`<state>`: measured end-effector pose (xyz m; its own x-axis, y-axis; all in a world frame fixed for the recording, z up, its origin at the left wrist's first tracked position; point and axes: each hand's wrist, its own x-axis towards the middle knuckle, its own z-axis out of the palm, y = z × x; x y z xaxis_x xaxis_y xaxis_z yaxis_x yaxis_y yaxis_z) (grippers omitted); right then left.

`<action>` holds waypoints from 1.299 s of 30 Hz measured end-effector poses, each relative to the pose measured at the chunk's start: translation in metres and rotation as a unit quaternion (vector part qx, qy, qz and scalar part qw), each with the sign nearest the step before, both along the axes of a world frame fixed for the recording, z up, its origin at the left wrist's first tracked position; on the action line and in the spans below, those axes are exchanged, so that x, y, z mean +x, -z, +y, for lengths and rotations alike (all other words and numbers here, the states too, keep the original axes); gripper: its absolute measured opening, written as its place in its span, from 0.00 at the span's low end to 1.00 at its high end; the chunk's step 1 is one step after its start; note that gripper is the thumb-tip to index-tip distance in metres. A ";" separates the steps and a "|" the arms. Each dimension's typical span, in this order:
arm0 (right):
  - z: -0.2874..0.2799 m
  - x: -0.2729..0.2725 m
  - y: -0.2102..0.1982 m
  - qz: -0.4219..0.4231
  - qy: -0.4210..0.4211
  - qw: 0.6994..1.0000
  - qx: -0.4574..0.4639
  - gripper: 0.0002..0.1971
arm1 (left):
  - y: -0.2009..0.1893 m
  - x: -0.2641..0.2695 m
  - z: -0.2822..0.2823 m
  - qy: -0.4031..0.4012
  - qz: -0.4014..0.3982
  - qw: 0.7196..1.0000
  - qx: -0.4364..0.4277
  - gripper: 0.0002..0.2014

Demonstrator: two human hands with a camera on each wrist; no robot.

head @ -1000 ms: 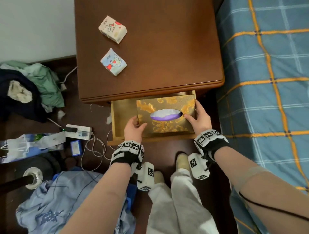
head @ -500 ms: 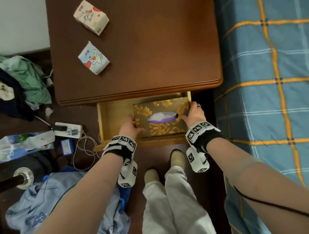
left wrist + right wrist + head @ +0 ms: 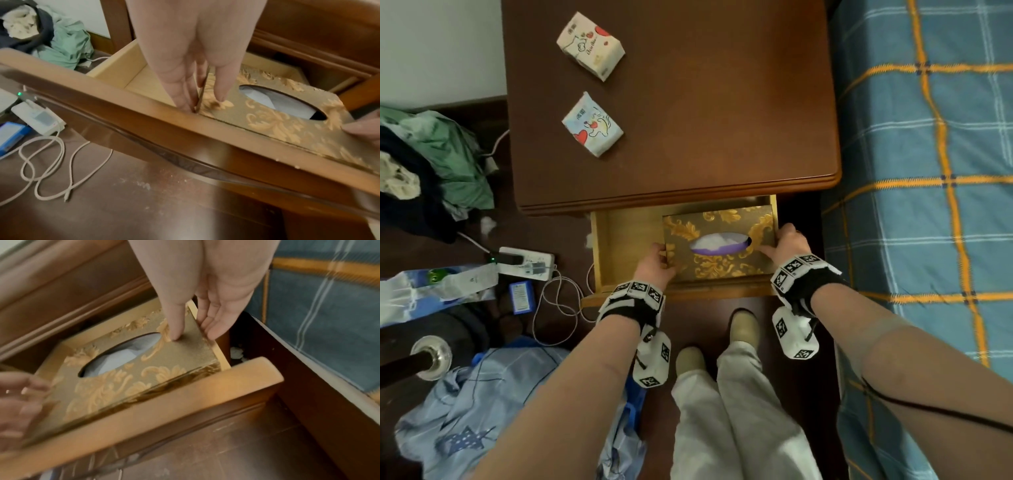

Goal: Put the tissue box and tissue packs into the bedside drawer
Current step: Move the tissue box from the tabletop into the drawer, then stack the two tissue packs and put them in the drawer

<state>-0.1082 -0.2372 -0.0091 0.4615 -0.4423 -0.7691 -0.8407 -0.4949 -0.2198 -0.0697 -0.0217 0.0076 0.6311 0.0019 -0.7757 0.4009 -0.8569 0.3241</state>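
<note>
A gold tissue box with a leaf pattern lies in the right part of the open bedside drawer. Its top is about level with the drawer's front rim. My left hand grips the box's left end, thumb on top and fingers down the side. My right hand grips the right end, thumb on top, fingers between the box and the drawer wall. Two small tissue packs lie on the nightstand top, at its left.
A bed with a blue plaid cover runs close along the right of the drawer. On the floor to the left are a power strip, a white cable, a heap of clothes and a blue cloth. My feet stand just before the drawer.
The tissue box has sunk lower into the drawer, with both hands still on its ends. My head view has shifted a little.
</note>
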 end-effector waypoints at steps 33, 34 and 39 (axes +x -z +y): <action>0.127 0.308 -0.113 -0.180 -0.094 0.977 0.058 0.27 | -0.110 0.256 0.059 -0.027 -0.156 0.983 -0.090 0.21; 0.125 0.310 -0.112 -0.172 -0.092 0.979 0.056 0.26 | -0.116 0.267 0.064 -0.046 -0.173 0.977 -0.118 0.20; 0.112 0.310 -0.116 -0.148 -0.033 0.983 0.108 0.16 | -0.127 0.312 0.062 -0.001 -0.135 0.978 -0.157 0.19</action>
